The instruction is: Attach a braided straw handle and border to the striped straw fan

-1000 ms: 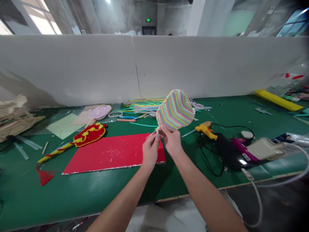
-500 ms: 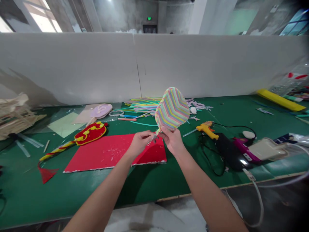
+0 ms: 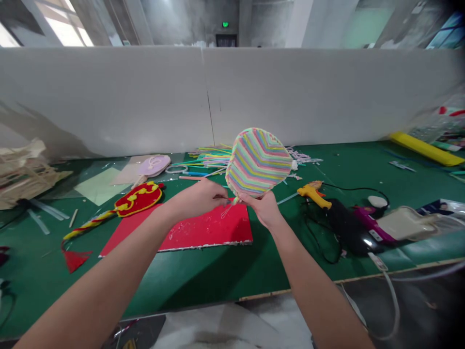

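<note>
A round fan with pastel zigzag stripes [image 3: 258, 162] is held up over the table, its face toward me. My right hand [image 3: 264, 206] pinches its lower edge, near the short stem. To the left of the stem, my left hand [image 3: 203, 196] is closed, thumb and fingertips pressed together; what it grips, if anything, is too small to make out. A thin loop of string hangs below the stem between the hands. Beneath them lies a red board [image 3: 210, 228] with a rough white edge.
A red and yellow fan with a tassel [image 3: 140, 199] lies left, beside a lilac fan [image 3: 154, 166]. Pastel strips [image 3: 210, 159] lie behind. At the right are a yellow glue gun [image 3: 315, 194], a black and purple object [image 3: 354, 230] and cables. A pale partition [image 3: 145, 97] stands behind.
My left hand has moved left and up, away from the stem. The striped fan has turned to face me more fully and shifted slightly, still in my right hand.
</note>
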The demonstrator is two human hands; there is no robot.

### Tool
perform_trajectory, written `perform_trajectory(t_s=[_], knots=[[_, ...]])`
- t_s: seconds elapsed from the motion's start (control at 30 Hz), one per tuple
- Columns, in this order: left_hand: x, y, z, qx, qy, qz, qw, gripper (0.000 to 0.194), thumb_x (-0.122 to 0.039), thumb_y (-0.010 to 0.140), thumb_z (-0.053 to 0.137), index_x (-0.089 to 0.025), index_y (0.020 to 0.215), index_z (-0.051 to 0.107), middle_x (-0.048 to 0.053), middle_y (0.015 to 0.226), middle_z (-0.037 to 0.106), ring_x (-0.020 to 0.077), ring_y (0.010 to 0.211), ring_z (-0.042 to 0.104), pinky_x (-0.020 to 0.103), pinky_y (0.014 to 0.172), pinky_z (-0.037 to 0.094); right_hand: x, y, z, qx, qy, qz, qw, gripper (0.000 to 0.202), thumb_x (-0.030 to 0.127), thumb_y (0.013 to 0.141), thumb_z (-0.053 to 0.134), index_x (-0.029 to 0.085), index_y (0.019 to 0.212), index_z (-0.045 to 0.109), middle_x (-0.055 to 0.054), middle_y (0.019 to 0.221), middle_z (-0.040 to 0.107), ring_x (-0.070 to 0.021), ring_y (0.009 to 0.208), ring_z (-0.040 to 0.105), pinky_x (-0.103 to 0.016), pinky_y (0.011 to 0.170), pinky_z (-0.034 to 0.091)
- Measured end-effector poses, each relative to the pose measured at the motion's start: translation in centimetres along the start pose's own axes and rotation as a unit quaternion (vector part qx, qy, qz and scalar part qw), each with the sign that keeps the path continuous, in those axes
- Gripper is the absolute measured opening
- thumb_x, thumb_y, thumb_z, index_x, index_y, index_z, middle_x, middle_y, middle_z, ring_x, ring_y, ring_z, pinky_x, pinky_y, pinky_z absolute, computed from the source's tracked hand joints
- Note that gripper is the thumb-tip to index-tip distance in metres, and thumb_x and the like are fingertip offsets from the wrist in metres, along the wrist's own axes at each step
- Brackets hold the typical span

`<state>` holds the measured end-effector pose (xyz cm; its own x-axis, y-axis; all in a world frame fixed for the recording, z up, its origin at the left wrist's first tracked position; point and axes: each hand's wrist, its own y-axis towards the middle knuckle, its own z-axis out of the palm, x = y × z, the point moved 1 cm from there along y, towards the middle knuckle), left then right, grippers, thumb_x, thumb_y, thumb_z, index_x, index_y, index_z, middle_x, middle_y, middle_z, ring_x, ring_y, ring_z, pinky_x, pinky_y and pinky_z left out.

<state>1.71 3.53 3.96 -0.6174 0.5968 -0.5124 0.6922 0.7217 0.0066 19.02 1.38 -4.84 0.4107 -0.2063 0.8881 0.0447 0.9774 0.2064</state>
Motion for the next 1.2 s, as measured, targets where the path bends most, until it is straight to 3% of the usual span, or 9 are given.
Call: perform_trajectory(t_s=[0.1, 0.2, 0.3, 0.5, 0.6, 0.73, 0.87, 1.07, 1.2], knots=[[-1.0, -0.2, -0.1, -0.015, 0.057, -0.009, 0.998, 0.022, -0.024, 0.076, 0.052, -0.022, 0.058, 0.064, 0.001, 0.058, 0.059, 0.0141, 0.053, 0.049, 0.023, 0.054, 0.032, 0.2, -0.1, -0.2, 0.011, -0.064, -0.031, 0.997, 0.028, 0.028, 0.058, 0.080, 0.017, 0.083, 0.073, -0.003, 0.086, 0.074, -0.0233, 0.086, 0.068, -0.043, 0.085, 0.054], [-2.3, -0.5, 0.4, -0.037, 0.137, -0.069, 0.987, 0.025, -0.020, 0.078, 0.048, -0.022, 0.058, 0.062, 0.003, 0.056, 0.059, 0.0154, 0.050, 0.048, 0.026, 0.051, 0.030, 0.2, -0.1, -0.2, -0.003, -0.095, -0.056, 0.994, 0.030, 0.028, 0.058, 0.079, 0.018, 0.086, 0.073, -0.003, 0.091, 0.073, -0.0243, 0.092, 0.067, -0.043, 0.087, 0.053], [-3.7, -0.9, 1.5, -0.085, 0.187, -0.154, 0.967, 0.025, -0.021, 0.081, 0.045, -0.020, 0.062, 0.061, 0.007, 0.059, 0.059, 0.0190, 0.052, 0.053, 0.027, 0.048, 0.028, 0.2, -0.2, 0.0, -0.031, -0.096, -0.077, 0.992, 0.030, 0.028, 0.059, 0.079, 0.018, 0.087, 0.072, -0.003, 0.093, 0.073, -0.0247, 0.093, 0.067, -0.043, 0.088, 0.053], [-5.6, -1.3, 4.4, -0.163, 0.181, -0.253, 0.936, 0.025, -0.023, 0.087, 0.037, -0.017, 0.081, 0.061, 0.011, 0.067, 0.065, 0.0247, 0.061, 0.062, 0.027, 0.051, 0.034, 0.4, -0.6, 0.9, -0.066, -0.082, -0.106, 0.989, 0.020, 0.029, 0.063, 0.076, 0.018, 0.079, 0.072, -0.003, 0.082, 0.074, -0.0229, 0.080, 0.069, -0.042, 0.085, 0.054], [-5.7, -1.3, 5.3, -0.201, 0.125, -0.280, 0.930, 0.022, -0.025, 0.089, 0.038, -0.018, 0.084, 0.059, 0.011, 0.070, 0.067, 0.0254, 0.064, 0.064, 0.026, 0.052, 0.035, 0.4, -0.7, 1.1, -0.094, -0.070, -0.113, 0.987, 0.019, 0.028, 0.062, 0.077, 0.018, 0.078, 0.071, -0.004, 0.081, 0.074, -0.0232, 0.078, 0.069, -0.041, 0.082, 0.056], [-5.1, -1.3, 6.1, -0.271, -0.056, -0.261, 0.925, 0.018, -0.027, 0.088, 0.042, -0.022, 0.080, 0.057, 0.009, 0.077, 0.069, 0.0260, 0.074, 0.065, 0.026, 0.057, 0.038, 0.2, -0.5, 1.0, -0.105, -0.052, -0.117, 0.986, 0.024, 0.030, 0.062, 0.077, 0.018, 0.082, 0.070, -0.005, 0.087, 0.073, -0.0244, 0.083, 0.069, -0.042, 0.082, 0.056], [-4.3, -1.2, 7.1, -0.348, -0.235, -0.231, 0.878, 0.015, -0.028, 0.086, 0.048, -0.023, 0.082, 0.061, 0.005, 0.083, 0.070, 0.0225, 0.084, 0.065, 0.026, 0.064, 0.044, -0.1, -0.4, 1.1, -0.116, -0.025, -0.110, 0.987, 0.028, 0.032, 0.062, 0.077, 0.018, 0.084, 0.069, -0.004, 0.085, 0.073, -0.0244, 0.084, 0.069, -0.044, 0.084, 0.055], [-4.4, -0.5, 9.3, -0.437, -0.330, -0.200, 0.812, 0.017, -0.027, 0.085, 0.050, -0.019, 0.088, 0.065, 0.005, 0.096, 0.070, 0.0197, 0.096, 0.063, 0.027, 0.083, 0.047, 0.0, -0.5, 1.6, -0.123, 0.009, -0.101, 0.987, 0.030, 0.030, 0.063, 0.076, 0.019, 0.089, 0.066, -0.003, 0.087, 0.072, -0.0234, 0.086, 0.068, -0.043, 0.080, 0.057], [-4.4, -0.1, 10.7, -0.475, -0.339, -0.178, 0.792, 0.018, -0.027, 0.084, 0.053, -0.019, 0.095, 0.066, 0.006, 0.110, 0.067, 0.0201, 0.113, 0.057, 0.031, 0.097, 0.043, 0.1, -0.5, 1.7, -0.130, 0.059, -0.066, 0.988, 0.028, 0.031, 0.063, 0.076, 0.019, 0.087, 0.066, -0.002, 0.089, 0.072, -0.0237, 0.089, 0.067, -0.042, 0.078, 0.058]])
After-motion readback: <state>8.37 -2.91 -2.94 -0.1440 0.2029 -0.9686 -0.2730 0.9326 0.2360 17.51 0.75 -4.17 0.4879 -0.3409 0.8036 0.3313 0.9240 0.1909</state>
